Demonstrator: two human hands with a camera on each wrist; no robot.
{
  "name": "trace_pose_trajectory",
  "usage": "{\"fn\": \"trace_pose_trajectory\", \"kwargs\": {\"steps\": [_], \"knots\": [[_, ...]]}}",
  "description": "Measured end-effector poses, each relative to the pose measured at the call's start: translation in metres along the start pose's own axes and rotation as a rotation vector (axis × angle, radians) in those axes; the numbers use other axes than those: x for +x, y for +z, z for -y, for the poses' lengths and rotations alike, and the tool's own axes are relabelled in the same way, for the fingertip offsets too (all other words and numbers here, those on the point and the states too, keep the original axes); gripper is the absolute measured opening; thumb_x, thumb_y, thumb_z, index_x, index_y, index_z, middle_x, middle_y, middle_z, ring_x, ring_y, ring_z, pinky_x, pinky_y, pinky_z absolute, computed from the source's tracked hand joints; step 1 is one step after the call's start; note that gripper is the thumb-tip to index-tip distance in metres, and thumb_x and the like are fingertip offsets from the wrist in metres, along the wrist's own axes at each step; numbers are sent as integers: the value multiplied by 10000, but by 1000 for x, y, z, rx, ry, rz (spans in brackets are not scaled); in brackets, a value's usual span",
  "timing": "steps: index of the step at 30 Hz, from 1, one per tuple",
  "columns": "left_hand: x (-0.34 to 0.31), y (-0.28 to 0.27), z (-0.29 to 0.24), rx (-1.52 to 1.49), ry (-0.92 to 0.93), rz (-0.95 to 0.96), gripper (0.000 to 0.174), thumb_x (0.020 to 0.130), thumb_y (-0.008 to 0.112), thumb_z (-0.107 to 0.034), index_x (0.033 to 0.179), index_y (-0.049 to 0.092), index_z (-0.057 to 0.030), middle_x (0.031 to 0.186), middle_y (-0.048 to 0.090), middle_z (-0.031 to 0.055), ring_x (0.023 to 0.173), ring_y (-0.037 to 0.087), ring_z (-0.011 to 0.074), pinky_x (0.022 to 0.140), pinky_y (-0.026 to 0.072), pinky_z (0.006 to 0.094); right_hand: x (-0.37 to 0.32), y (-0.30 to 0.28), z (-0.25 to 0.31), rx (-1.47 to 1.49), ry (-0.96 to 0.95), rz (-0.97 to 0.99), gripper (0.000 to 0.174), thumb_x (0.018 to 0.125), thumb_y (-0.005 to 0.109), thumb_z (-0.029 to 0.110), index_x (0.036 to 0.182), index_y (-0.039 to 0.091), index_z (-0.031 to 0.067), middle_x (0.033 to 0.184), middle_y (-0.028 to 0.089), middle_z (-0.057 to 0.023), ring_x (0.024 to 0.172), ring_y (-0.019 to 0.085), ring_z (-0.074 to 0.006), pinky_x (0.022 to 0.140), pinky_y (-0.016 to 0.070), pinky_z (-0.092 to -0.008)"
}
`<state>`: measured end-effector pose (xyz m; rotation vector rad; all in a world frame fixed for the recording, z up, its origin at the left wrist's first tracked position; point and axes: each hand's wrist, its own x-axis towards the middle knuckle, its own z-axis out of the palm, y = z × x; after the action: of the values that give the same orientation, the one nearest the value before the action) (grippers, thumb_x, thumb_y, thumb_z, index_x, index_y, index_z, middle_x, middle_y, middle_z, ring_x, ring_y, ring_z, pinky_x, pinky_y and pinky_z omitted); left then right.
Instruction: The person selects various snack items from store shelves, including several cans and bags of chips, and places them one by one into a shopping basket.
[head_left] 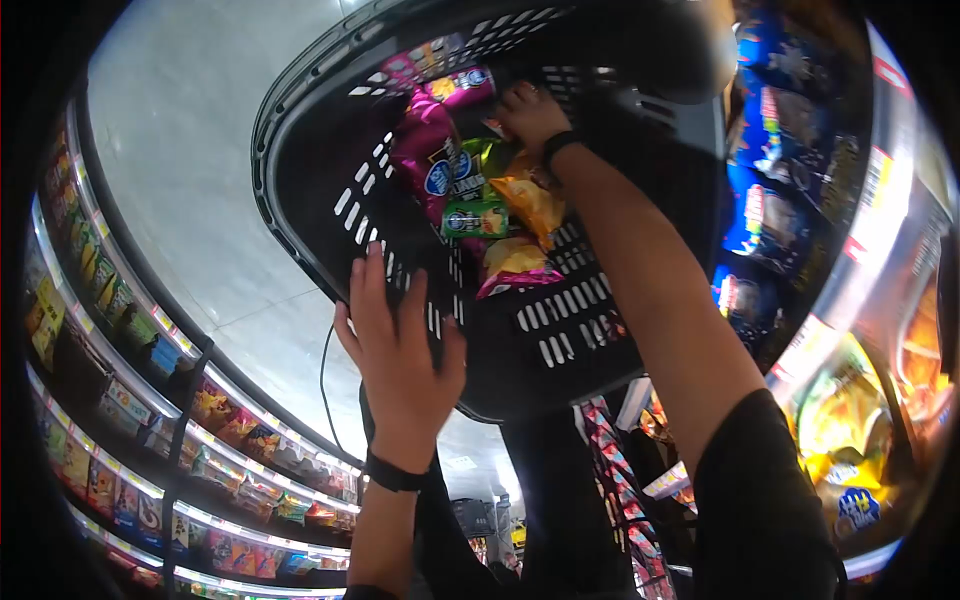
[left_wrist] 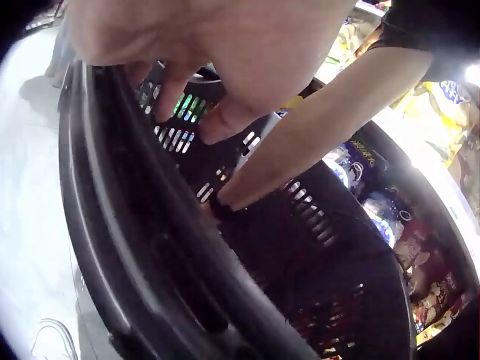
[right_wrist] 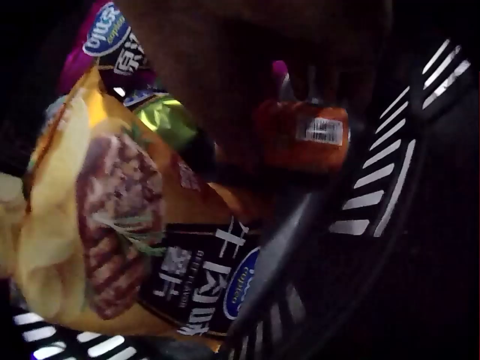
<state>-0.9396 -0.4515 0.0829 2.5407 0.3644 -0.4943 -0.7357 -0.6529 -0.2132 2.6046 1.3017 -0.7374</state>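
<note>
Your right hand (head_left: 532,115) is reaching down into the black slotted shopping basket (head_left: 262,165), at the end where the snack packs lie. Its fingers are partly hidden and dark in the wrist view; whether they grip anything cannot be told. Nearest to them is an orange barcoded package (right_wrist: 304,154), just below the hand in that view.

Your left hand (head_left: 395,355) has its fingers extended and spread, with nothing held. It reaches over the basket's rim; contact with the rim cannot be confirmed.

Inside the basket, the orange beef flavor chip bag (right_wrist: 131,225) lies beside your right forearm. To its left in the head view sit a green bag (head_left: 465,178) with a dark label, a smaller green packet (head_left: 475,220) and a magenta bag (head_left: 422,140). A yellow-and-magenta bag (head_left: 515,262) lies just below these.

You wear a dark band on each wrist. Snack shelves (head_left: 235,415) run along the left; blue packs (head_left: 762,130) and a yellow chip bag (head_left: 850,440) are displayed at right.
</note>
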Motion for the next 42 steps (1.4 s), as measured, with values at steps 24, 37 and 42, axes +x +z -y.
{"fn": "trace_pose_trajectory", "kwargs": {"steps": [24,37,42], "knots": [[-99,-232,-131,-1025,326,240,587,923,734,-84,1445,484,12,1441,544,159,1242,608,264,987,519,374,-336,-452,203,1496,665,-874,560,795,892,206,1210,571,8,1146,555,-77,1058,605,-172,905,514,-314],[-241,-440,-271,-873,980,599,582,804,813,-94,1335,587,-14,1326,570,102,1025,639,159,884,507,291,-573,-616,316,2151,376,-1452,445,1079,536,304,1364,543,-36,1268,661,-96,1115,648,-148,969,533,-311],[-301,-446,-304,-859,1018,720,621,809,793,-80,1377,555,-4,1317,594,107,1070,635,175,935,502,315,-638,-635,350,1820,413,-1662,456,1050,595,277,1383,535,-29,1266,662,-73,1119,628,-117,979,514,-293]]}}
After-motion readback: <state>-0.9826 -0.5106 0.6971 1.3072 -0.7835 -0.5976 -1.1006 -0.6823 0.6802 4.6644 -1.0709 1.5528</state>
